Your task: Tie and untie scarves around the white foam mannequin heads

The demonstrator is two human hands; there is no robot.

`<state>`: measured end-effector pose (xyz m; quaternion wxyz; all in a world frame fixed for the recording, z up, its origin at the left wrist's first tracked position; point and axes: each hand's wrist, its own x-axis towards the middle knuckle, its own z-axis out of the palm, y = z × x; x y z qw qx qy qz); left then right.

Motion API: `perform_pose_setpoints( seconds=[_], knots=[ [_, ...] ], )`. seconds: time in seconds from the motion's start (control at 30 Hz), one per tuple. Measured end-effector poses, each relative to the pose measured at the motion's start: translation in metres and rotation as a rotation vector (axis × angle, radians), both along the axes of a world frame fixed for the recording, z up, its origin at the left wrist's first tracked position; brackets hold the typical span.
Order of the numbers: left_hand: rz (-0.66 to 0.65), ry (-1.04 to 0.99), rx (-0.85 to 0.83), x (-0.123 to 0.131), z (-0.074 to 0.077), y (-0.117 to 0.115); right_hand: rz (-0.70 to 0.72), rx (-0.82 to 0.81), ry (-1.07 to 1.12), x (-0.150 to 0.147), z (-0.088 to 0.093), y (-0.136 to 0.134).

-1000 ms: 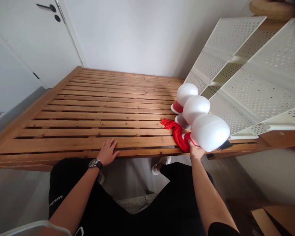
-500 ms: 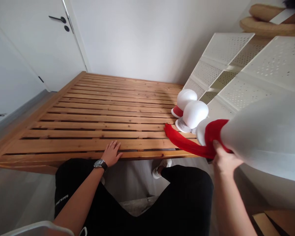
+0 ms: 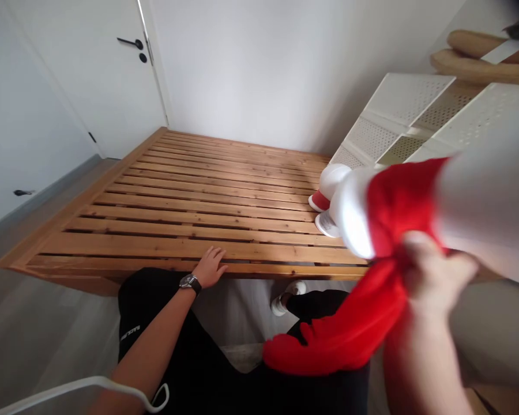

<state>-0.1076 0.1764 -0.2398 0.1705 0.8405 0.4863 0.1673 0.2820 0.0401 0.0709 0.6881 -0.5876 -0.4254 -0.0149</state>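
Observation:
On the front edge of the slatted wooden platform rests my left hand, palm down with fingers spread and holding nothing. My right hand, blurred, is closed round red cloth at the neck of a large white mannequin head. The cloth wraps the neck, and its loose end hangs over my lap. The mannequin's rounded base points left. Behind it, two smaller white heads stand on the platform; the farther one has a red band, and the nearer one is partly hidden.
White perforated panels stand at the right, with brown rolled items above them. A door with a black handle is at the upper left. A white cable crosses my left forearm.
My right hand has lifted the mannequin head and red cloth off the platform, toward me and to the right. The cloth's loose end has swung down over my lap. My left hand stays on the edge.

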Motion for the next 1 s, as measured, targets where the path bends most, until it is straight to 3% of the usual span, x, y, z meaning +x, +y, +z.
perform_pose_setpoints(
  seconds=[0.07,0.13,0.23,0.3,0.4,0.7,0.83,1.0],
  knots=[
    [-0.015,-0.025,-0.001,0.001,0.001,-0.003,0.020,-0.150,0.027,-0.030,-0.029,0.027],
    [-0.020,-0.028,-0.015,0.003,0.000,-0.007,0.156,-0.265,0.064,-0.059,-0.067,0.056],
    [-0.026,0.003,-0.024,0.003,-0.004,-0.013,0.299,-0.294,0.095,-0.095,-0.129,0.092],
    [-0.024,0.009,-0.020,0.002,-0.007,-0.014,0.286,-0.297,0.105,-0.113,-0.163,0.112],
    [-0.019,-0.009,-0.017,0.003,-0.009,-0.012,0.212,-0.336,0.050,-0.133,-0.199,0.140],
    [-0.050,0.010,-0.007,0.007,-0.002,-0.006,0.004,-0.532,-0.105,-0.182,-0.262,0.194],
    [-0.057,0.040,0.003,0.007,0.002,-0.006,-0.037,-0.574,-0.104,-0.197,-0.280,0.196],
    [-0.057,0.042,0.025,0.008,0.006,-0.004,0.092,-0.631,-0.122,-0.187,-0.297,0.177]
  ],
)
